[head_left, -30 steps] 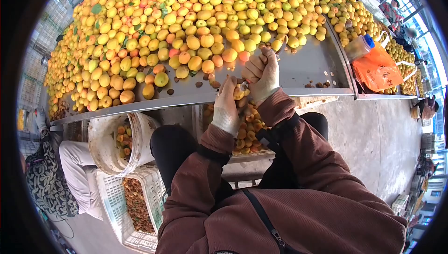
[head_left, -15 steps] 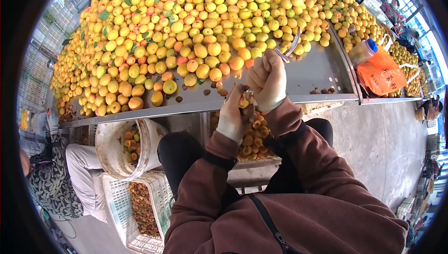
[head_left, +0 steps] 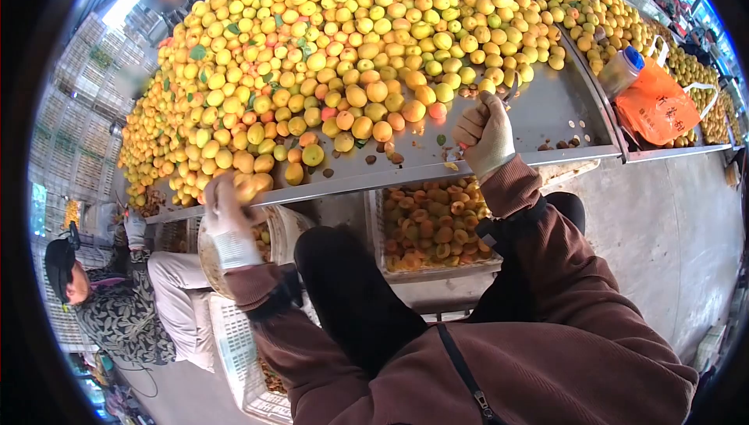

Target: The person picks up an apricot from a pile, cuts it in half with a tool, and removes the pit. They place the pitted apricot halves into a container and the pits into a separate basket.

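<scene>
My right hand (head_left: 485, 135), in a pale glove, is closed in a fist around a small knife (head_left: 512, 88), its blade pointing up beyond the fist. It is over the front part of the metal table (head_left: 546, 113). On the left, my left hand (head_left: 226, 210), also gloved, is at the table's front edge, its fingers smeared by motion against an apricot (head_left: 255, 185) at the near side of the heap. A large heap of yellow-orange apricots (head_left: 328, 58) covers most of the table. Small brown pits (head_left: 396, 158) lie near the front edge.
Below the table is a crate of halved apricots (head_left: 437, 226). A white bucket (head_left: 295, 228) and a white crate (head_left: 234, 339) stand to the left. A co-worker (head_left: 125, 308) sits at far left. An orange bag (head_left: 659, 105) and a blue-lidded jar (head_left: 622, 74) lie at right.
My hands have parted: the left has gone from beside the right, where it held a piece of fruit, to the heap's left front. The right keeps the knife. The view has shifted.
</scene>
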`<action>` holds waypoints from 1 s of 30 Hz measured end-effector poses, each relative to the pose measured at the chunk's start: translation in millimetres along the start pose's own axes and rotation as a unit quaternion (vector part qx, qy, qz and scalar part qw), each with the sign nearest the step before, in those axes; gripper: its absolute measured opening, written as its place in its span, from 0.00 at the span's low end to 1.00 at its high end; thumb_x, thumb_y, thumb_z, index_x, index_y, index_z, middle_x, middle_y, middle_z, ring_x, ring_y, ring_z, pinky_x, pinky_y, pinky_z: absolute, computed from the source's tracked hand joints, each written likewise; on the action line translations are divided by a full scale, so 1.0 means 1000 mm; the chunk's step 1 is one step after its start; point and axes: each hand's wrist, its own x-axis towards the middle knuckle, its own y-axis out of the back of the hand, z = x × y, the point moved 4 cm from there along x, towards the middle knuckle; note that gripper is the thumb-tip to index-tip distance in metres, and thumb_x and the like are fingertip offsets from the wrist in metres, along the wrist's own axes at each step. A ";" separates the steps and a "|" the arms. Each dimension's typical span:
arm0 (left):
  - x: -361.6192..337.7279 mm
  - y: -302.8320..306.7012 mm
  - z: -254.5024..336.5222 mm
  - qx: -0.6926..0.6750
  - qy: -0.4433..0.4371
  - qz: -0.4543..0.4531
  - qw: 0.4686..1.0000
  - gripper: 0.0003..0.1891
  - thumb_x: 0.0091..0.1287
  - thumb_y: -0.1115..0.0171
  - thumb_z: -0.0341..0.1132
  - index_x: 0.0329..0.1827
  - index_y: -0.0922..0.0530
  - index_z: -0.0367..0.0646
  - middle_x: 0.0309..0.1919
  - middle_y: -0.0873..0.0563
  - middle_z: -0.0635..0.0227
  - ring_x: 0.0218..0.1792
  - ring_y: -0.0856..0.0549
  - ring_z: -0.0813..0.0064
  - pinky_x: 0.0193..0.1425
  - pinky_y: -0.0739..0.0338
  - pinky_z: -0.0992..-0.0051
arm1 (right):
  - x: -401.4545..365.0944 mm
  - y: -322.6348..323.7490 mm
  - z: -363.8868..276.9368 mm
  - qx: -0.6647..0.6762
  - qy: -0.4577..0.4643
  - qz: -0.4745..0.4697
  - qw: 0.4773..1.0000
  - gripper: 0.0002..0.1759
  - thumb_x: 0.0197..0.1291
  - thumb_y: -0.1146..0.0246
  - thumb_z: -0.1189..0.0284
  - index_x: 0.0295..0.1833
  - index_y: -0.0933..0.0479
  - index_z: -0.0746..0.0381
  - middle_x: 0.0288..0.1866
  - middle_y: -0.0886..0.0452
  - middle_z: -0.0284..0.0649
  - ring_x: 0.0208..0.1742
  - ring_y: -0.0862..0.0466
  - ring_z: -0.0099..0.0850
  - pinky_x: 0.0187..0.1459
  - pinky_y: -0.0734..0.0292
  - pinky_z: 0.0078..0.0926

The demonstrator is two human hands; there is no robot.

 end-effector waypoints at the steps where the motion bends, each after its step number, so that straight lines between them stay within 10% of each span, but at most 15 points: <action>1: 0.006 0.024 -0.017 -0.005 0.016 0.018 1.000 0.16 0.71 0.45 0.42 0.56 0.26 0.44 0.40 0.18 0.63 0.17 0.25 0.78 0.20 0.31 0.80 | -0.001 0.002 0.001 -0.012 -0.013 0.004 1.000 0.20 0.70 0.44 0.63 0.24 0.42 0.49 0.16 0.48 0.24 0.14 0.50 0.19 0.16 0.56 0.21; 4: 0.013 0.074 -0.034 0.332 0.163 -0.006 0.929 0.17 0.71 0.43 0.43 0.58 0.27 0.46 0.35 0.16 0.51 0.27 0.13 0.62 0.29 0.21 0.65 | -0.008 0.002 -0.003 -0.014 -0.017 0.011 1.000 0.20 0.70 0.44 0.62 0.24 0.42 0.49 0.16 0.47 0.23 0.14 0.49 0.19 0.16 0.56 0.21; 5: 0.007 0.075 -0.026 0.347 0.226 0.033 0.909 0.19 0.69 0.40 0.41 0.60 0.27 0.47 0.47 0.17 0.49 0.35 0.12 0.63 0.33 0.20 0.65 | -0.008 0.001 -0.005 -0.006 -0.014 0.010 1.000 0.20 0.70 0.44 0.62 0.24 0.42 0.49 0.16 0.47 0.23 0.14 0.49 0.19 0.16 0.56 0.21; 7: 0.048 0.130 -0.118 0.527 -0.186 0.049 0.827 0.22 0.73 0.49 0.51 0.60 0.26 0.45 0.14 0.22 0.64 0.10 0.25 0.71 0.17 0.29 0.72 | -0.009 0.004 -0.008 -0.029 -0.019 0.003 0.999 0.21 0.70 0.44 0.61 0.24 0.42 0.49 0.16 0.48 0.23 0.14 0.50 0.19 0.17 0.55 0.21; 9: 0.042 0.103 -0.102 0.453 -0.067 -0.033 0.888 0.20 0.70 0.40 0.42 0.62 0.26 0.46 0.43 0.17 0.51 0.27 0.14 0.69 0.27 0.23 0.74 | -0.010 0.009 -0.010 -0.019 -0.024 -0.001 1.000 0.21 0.70 0.44 0.61 0.24 0.42 0.49 0.16 0.48 0.23 0.14 0.50 0.19 0.17 0.55 0.21; 10: 0.028 0.067 -0.083 0.189 0.146 -0.054 0.970 0.25 0.67 0.35 0.45 0.62 0.26 0.42 0.50 0.20 0.59 0.37 0.15 0.70 0.36 0.20 0.75 | -0.008 0.009 -0.010 -0.015 -0.031 -0.008 0.999 0.21 0.70 0.44 0.61 0.24 0.42 0.49 0.16 0.48 0.23 0.14 0.50 0.19 0.17 0.55 0.21; 11: 0.015 0.037 -0.075 0.375 -0.033 -0.154 0.914 0.23 0.68 0.36 0.43 0.62 0.25 0.40 0.52 0.21 0.65 0.39 0.18 0.72 0.38 0.19 0.76 | -0.007 0.009 -0.012 -0.010 -0.027 -0.007 1.000 0.21 0.70 0.44 0.61 0.24 0.42 0.49 0.16 0.48 0.23 0.14 0.50 0.19 0.17 0.55 0.21; 12: -0.024 -0.022 -0.009 0.459 -0.434 -0.163 0.758 0.19 0.69 0.38 0.35 0.61 0.25 0.40 0.49 0.19 0.65 0.34 0.16 0.68 0.34 0.18 0.71 | -0.007 0.010 -0.012 -0.018 -0.040 -0.017 0.999 0.21 0.71 0.44 0.60 0.24 0.42 0.49 0.16 0.48 0.23 0.14 0.50 0.19 0.17 0.54 0.21; 15: -0.072 -0.129 0.046 0.275 -0.349 -0.434 0.784 0.12 0.63 0.35 0.34 0.49 0.18 0.48 0.49 0.17 0.61 0.39 0.14 0.55 0.41 0.17 0.63 | -0.010 0.011 -0.015 -0.032 -0.055 -0.036 0.997 0.20 0.71 0.44 0.59 0.25 0.41 0.49 0.17 0.47 0.23 0.14 0.50 0.19 0.18 0.53 0.21; 16: -0.068 -0.152 0.051 0.301 -0.150 -0.395 0.855 0.17 0.64 0.34 0.45 0.52 0.18 0.48 0.50 0.15 0.57 0.42 0.14 0.50 0.47 0.19 0.59 | -0.012 0.010 -0.016 -0.040 -0.060 -0.046 0.996 0.19 0.71 0.44 0.58 0.27 0.40 0.50 0.17 0.46 0.23 0.15 0.49 0.19 0.19 0.52 0.21; 27: -0.014 -0.271 -0.019 0.574 -0.154 -0.383 0.707 0.23 0.63 0.35 0.46 0.59 0.23 0.45 0.57 0.23 0.52 0.57 0.20 0.51 0.58 0.22 0.59 | -0.035 0.010 -0.025 -0.266 -0.033 -0.039 0.963 0.19 0.72 0.47 0.55 0.45 0.31 0.62 0.25 0.32 0.32 0.17 0.36 0.20 0.17 0.41 0.19; 30: -0.023 -0.272 -0.024 0.554 -0.281 -0.316 0.717 0.24 0.60 0.32 0.43 0.54 0.23 0.37 0.49 0.19 0.51 0.47 0.15 0.58 0.52 0.19 0.63 | -0.036 0.012 -0.020 -0.303 -0.046 -0.027 0.952 0.19 0.71 0.46 0.54 0.44 0.30 0.60 0.26 0.30 0.31 0.17 0.35 0.19 0.17 0.40 0.18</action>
